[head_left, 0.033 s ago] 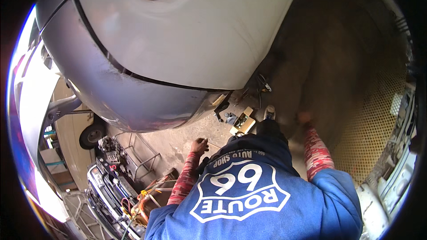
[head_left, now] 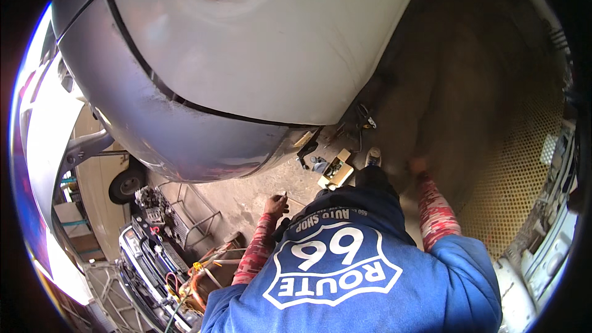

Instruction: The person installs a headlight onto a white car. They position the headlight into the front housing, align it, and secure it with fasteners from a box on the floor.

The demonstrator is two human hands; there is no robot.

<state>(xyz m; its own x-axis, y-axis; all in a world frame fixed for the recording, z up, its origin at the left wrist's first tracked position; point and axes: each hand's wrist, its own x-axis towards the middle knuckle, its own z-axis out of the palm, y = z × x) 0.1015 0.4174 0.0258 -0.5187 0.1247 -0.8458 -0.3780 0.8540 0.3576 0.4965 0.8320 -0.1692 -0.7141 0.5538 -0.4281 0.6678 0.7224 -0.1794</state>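
My left hand (head_left: 277, 205) is in the air over the concrete floor, below the vehicle's grey bumper (head_left: 185, 129). Its fingers are curled together, with a small pale spot at the tips; what they hold, if anything, is too small to name. Farther right, my right hand (head_left: 418, 165) is beside a dark brown surface (head_left: 456, 111) in shadow. Dimness and blur hide its fingers, and I cannot tell whether it touches that surface. Both forearms wear red patterned sleeves. Between the hands, on the floor, stands an open cardboard box (head_left: 336, 171) with small dark items inside.
Pliers-like tools (head_left: 365, 117) lie on the floor beyond the box. A yellowish mesh panel (head_left: 512, 166) curves along the right. At lower left are a vehicle grille (head_left: 145, 265), metal parts, an orange cable (head_left: 196, 287) and a wheel (head_left: 127, 183). A pale body panel (head_left: 259, 43) overhangs above.
My left hand's fingers have turned slightly upward, showing a pale spot at their tips. My right hand has shifted a little to the left.
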